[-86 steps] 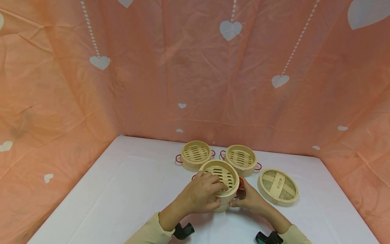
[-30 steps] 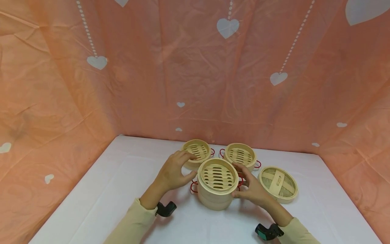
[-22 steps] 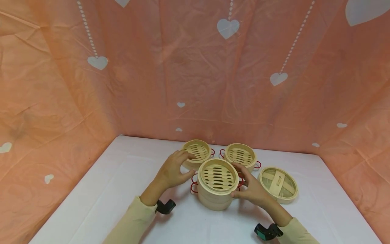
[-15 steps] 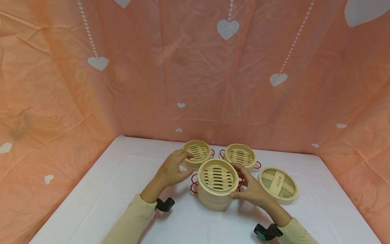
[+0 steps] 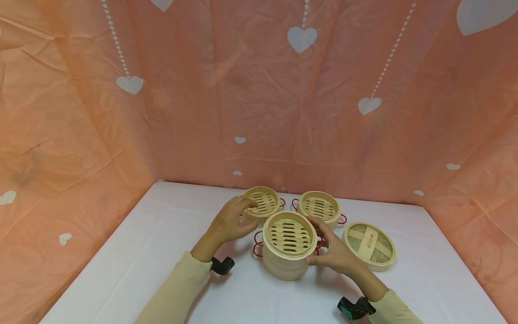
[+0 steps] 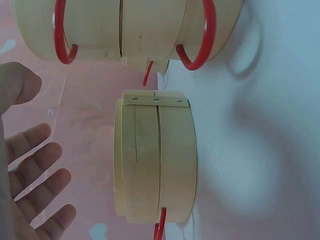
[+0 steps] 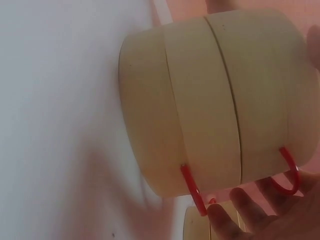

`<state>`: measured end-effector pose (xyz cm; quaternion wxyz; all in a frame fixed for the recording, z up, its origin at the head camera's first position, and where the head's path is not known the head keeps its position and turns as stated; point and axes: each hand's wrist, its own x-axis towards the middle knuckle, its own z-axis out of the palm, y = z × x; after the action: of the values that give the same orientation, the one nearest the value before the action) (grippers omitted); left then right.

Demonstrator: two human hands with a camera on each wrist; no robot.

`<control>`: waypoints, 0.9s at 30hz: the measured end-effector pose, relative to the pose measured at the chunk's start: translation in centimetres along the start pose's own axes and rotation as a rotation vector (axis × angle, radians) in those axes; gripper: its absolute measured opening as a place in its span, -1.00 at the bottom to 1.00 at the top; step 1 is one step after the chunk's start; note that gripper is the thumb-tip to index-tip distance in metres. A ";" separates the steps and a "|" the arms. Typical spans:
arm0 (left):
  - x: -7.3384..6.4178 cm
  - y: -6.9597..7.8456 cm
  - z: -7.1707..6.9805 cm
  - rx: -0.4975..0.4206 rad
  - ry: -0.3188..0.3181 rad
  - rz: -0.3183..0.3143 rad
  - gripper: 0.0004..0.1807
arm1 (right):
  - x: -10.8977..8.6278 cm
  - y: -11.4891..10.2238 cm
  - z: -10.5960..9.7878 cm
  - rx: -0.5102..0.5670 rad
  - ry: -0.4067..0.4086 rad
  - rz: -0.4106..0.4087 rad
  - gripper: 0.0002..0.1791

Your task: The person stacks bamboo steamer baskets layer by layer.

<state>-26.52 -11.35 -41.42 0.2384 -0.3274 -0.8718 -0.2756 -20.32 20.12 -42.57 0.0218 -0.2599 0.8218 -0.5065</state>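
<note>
Pale bamboo steamer stack, two tiers w/ red wire handles, sits lower centre of the head view on a white table. Cream sleeves enter from the bottom edge, each w/ a dark wrist-cam mount. Right hand is at the stack's right side, just right of centre: fingers relaxed and spread, thumb tip against the stack's wall; the right wrist view shows fingertips by the red handles, not curled round them. Left hand, left of centre, hovers w/ fingers loosely spread, gripping nothing; in the left wrist view the fingers stand apart from the basket wall. It's nearest the left single steamer basket, fingertips over that basket's near rim; can't tell if they touch. Further back, centre-right, a second single basket w/ slatted floor. To the right of the stack, mid-right of frame, a bamboo lid lies flat on the table. Beyond, filling the upper frame: peach-orange backdrop cloth w/ white hearts.
</note>
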 end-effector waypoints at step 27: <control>2.4 -1.5 2.8 0.011 -0.124 -0.014 -0.62 | 0.1 0.0 0.2 0.008 -0.002 -0.009 0.14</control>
<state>-29.85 -9.46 -42.49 0.1837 -0.3365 -0.8887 -0.2514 -20.32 19.89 -42.67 0.0214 -0.2638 0.8185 -0.5098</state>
